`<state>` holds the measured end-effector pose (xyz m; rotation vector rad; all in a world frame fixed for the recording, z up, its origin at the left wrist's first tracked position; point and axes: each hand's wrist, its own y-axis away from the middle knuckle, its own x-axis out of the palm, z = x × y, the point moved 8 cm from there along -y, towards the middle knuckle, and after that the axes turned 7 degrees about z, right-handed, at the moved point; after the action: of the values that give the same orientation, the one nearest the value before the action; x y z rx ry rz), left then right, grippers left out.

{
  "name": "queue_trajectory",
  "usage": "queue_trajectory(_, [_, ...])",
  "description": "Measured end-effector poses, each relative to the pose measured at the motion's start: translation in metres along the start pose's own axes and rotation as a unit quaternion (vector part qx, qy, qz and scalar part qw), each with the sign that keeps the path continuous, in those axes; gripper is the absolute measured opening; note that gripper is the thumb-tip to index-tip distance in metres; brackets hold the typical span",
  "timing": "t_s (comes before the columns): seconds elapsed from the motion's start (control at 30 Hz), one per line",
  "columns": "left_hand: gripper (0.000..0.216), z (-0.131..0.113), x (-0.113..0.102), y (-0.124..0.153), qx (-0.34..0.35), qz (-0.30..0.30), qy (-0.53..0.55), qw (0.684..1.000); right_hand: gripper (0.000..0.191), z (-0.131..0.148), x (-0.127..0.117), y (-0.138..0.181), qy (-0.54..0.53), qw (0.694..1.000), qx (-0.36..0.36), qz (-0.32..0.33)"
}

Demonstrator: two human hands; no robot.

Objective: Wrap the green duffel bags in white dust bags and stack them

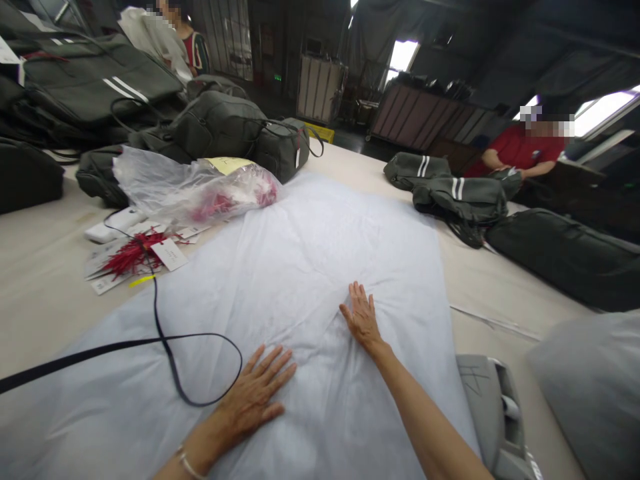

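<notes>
A large sheet of pale white tissue paper (310, 253) lies spread over the table in front of me. My left hand (257, 393) rests flat on its near part, fingers apart, palm down. My right hand (361, 317) lies flat further out on the sheet, fingers stretched forward, beside a raised crease. Neither hand holds anything. A black strap (165, 347) loops across the sheet just left of my left hand.
A clear plastic bag (190, 190) with red items and a pile of red-stringed tags (133, 257) lie at the left. Dark green bags (225, 130) stand behind; more bags (460, 193) at the right. Two people work at the far edges. A grey object (493, 407) sits by my right arm.
</notes>
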<state>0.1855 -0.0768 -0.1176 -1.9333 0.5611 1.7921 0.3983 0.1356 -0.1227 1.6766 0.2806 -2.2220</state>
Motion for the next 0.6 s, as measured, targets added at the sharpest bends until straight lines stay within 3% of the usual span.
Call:
queue_trajectory(0.37, [0.065, -0.008, -0.016, -0.011, 0.003, -0.029, -0.061, 0.998, 0.072, 0.000, -0.005, 0.008, -0.073, 0.995, -0.068, 0.002])
queue_trajectory(0.47, [0.066, -0.007, -0.014, -0.011, 0.008, -0.031, -0.061, 0.998, 0.074, 0.001, -0.006, 0.006, -0.102, 0.993, -0.060, 0.000])
queue_trajectory(0.6, [0.065, -0.006, -0.009, -0.007, 0.008, -0.018, -0.065, 0.998, 0.078, -0.014, -0.025, 0.004, -0.242, 0.970, -0.004, -0.032])
